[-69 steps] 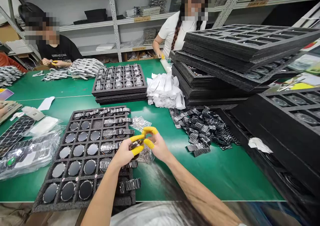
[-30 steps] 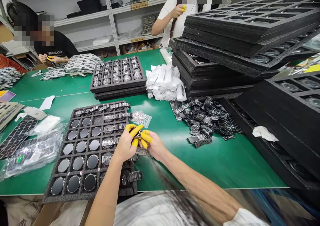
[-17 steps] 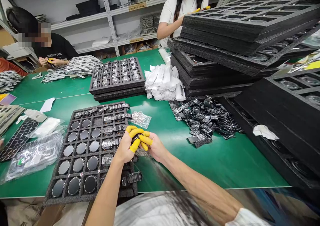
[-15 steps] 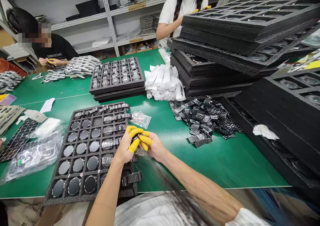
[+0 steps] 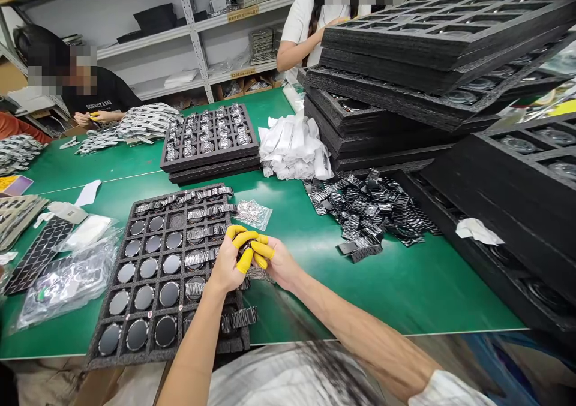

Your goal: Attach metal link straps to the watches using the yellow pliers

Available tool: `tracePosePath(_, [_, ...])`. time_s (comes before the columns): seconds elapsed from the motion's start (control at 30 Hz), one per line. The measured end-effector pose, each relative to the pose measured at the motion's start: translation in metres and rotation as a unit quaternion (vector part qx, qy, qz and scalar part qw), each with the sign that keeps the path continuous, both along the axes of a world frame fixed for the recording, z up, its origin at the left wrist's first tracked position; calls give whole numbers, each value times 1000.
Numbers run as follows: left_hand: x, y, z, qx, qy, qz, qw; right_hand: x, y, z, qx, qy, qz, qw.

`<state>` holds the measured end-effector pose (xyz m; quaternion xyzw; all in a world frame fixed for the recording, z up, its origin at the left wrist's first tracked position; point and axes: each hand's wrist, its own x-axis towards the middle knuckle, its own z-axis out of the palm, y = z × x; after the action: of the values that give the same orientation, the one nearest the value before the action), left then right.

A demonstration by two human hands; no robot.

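Observation:
My left hand point(image 5: 228, 265) and my right hand point(image 5: 278, 262) meet above the right edge of a black foam tray point(image 5: 179, 219). Yellow finger cots cover several fingertips. Between them both hands pinch a small dark, shiny watch point(image 5: 246, 247), mostly hidden by the fingers. Round watch cases point(image 5: 137, 333) lie face up in the tray's left cells. Black link watch bands point(image 5: 201, 257) lie across cells on the right and along the far row. Just beyond my hands is a small clear bag of thin metal pins point(image 5: 253, 214).
A heap of black bands point(image 5: 373, 208) lies to the right, beside white wrapped pieces point(image 5: 294, 148). Tall stacked foam trays point(image 5: 391, 58) crowd the right side. Another loaded tray stack point(image 5: 211, 160) stands farther back. Plastic bags point(image 5: 67, 286) lie left. Two co-workers sit across the table.
My hands stay together around the watch, with only slight finger movement. The view has shifted a little, and the tray appears slightly farther right.

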<state>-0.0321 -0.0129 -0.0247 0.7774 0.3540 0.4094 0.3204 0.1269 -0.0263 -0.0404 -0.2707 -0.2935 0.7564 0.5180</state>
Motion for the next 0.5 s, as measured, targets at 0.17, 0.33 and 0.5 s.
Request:
tracePosePath(0.17, [2, 1, 2, -30, -36, -6, 999, 0, -1, -1, 5, -4, 11, 1000])
tracePosePath(0.33, [1, 2, 0, -114, -106, -10, 988, 3, 1, -5, 12, -7, 19, 1000])
tracePosePath(0.5, [-10, 7, 1, -191, -190, -11, 963, 24, 15, -2, 122, -107, 73, 984])
